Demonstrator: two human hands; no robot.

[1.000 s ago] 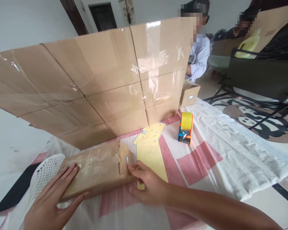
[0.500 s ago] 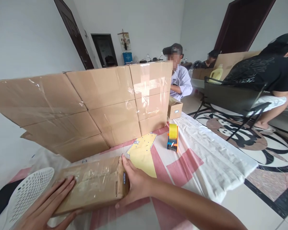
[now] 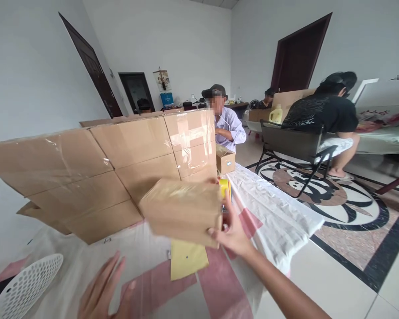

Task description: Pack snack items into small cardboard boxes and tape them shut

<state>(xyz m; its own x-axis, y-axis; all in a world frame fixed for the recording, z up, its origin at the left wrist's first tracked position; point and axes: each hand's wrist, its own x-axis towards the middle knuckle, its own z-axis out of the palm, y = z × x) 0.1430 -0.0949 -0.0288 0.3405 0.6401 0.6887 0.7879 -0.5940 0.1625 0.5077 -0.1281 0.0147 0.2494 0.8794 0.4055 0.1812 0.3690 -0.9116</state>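
My right hand grips the right end of a small taped cardboard box and holds it up in the air above the cloth-covered table. My left hand hovers open near the bottom edge, fingers spread, holding nothing. A yellow patch of the cloth shows just under the raised box. The yellow tape dispenser is mostly hidden behind the box and my right hand.
A wall of stacked taped cardboard boxes stands across the table's back. A white perforated basket sits at the lower left. A small box rests at the table's far corner. People sit beyond, one on a folding chair.
My right hand has lifted the small box off the table and carried it up and to the right. My left hand has let go of it. The view has tilted upward.
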